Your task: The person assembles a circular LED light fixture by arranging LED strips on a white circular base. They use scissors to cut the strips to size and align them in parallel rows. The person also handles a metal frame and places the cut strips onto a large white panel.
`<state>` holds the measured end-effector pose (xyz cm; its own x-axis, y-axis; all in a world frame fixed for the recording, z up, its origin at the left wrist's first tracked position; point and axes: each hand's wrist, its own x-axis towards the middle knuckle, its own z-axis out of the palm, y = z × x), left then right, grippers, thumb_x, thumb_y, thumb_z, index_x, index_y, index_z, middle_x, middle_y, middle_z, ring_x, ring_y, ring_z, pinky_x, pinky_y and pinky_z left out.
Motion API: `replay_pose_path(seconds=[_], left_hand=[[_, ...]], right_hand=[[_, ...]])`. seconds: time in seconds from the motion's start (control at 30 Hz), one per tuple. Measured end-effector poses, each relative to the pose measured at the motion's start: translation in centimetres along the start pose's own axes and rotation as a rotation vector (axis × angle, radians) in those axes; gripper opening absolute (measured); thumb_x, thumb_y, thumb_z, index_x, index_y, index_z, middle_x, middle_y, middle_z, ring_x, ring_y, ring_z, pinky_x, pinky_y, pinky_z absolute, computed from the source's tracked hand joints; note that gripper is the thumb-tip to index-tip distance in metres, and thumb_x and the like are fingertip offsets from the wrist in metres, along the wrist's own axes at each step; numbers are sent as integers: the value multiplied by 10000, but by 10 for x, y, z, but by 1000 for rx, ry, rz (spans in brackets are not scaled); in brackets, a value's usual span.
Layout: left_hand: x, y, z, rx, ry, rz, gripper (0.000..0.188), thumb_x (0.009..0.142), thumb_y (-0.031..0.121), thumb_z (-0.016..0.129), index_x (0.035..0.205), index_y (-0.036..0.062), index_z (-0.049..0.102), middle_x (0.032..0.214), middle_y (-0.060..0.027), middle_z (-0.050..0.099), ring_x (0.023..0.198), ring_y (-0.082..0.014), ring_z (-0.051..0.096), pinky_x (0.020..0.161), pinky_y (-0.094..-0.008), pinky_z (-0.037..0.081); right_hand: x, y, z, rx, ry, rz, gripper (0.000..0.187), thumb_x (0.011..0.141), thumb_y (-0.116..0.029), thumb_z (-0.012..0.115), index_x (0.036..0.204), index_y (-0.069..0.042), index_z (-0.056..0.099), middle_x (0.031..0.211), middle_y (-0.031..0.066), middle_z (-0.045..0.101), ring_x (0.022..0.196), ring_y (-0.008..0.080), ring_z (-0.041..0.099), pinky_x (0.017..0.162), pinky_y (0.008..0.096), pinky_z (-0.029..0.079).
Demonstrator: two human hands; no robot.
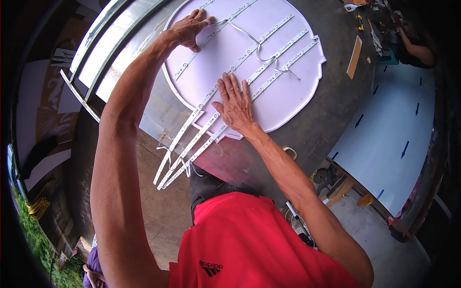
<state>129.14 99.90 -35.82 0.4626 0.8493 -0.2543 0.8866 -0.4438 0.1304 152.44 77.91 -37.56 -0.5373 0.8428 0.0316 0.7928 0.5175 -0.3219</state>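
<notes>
A round, pale lilac panel with a raised rim lies on a dark metal table. Several white LED strips run across it in diagonal rows, and some of them stick out past its near edge. A thin white wire winds over the strips at the far side. My left hand rests on the panel's far left part, fingers spread over a strip, beside one end of the wire. Nearer to me, my right hand lies flat across the strips, its fingers pointing away. Neither hand grips anything.
Curved metal rails arch over a bright sheet at the left. To the right stands a light blue sheet with dark arrows. A wooden strip and scattered tools lie on the table's far right, near another person's arm.
</notes>
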Motion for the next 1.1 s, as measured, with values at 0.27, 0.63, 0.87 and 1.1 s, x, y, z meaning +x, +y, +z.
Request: replay_pose_path(seconds=[0.27,0.63,0.87,1.1], left_hand=[[0,4,2,37,-50,-30,1282,495,207,979,1560,349,278,1619,-216,194,1497,-385,212,1232,-401,279],[-3,7,-3,37,-64,-51,1242,527,199,967,1544,416,288,1630,-220,160,1505,-378,194,1210,-405,313],[4,-8,-3,-26,-188,31,1294,497,377,971,1566,331,245,1587,-335,141,1473,-504,164,1191,-514,301],[11,-9,2,-31,-181,56,1298,486,383,973,1563,330,250,1589,-339,131,1466,-523,163,1186,-551,288]], right_hand=[[8,11,-7,-26,-36,-63,673,986,-415,531,1502,-14,368,1608,172,271,1502,342,220,1212,559,145],[23,24,-6,7,-55,-144,626,994,-393,518,1486,-27,390,1602,166,278,1503,335,216,1215,547,151],[23,11,-4,-72,-43,-125,641,999,-419,503,1479,-10,393,1597,186,275,1502,357,206,1209,565,138],[23,-1,-4,-78,-23,-78,782,967,-557,500,1471,29,382,1581,252,261,1484,414,213,1159,646,156]])
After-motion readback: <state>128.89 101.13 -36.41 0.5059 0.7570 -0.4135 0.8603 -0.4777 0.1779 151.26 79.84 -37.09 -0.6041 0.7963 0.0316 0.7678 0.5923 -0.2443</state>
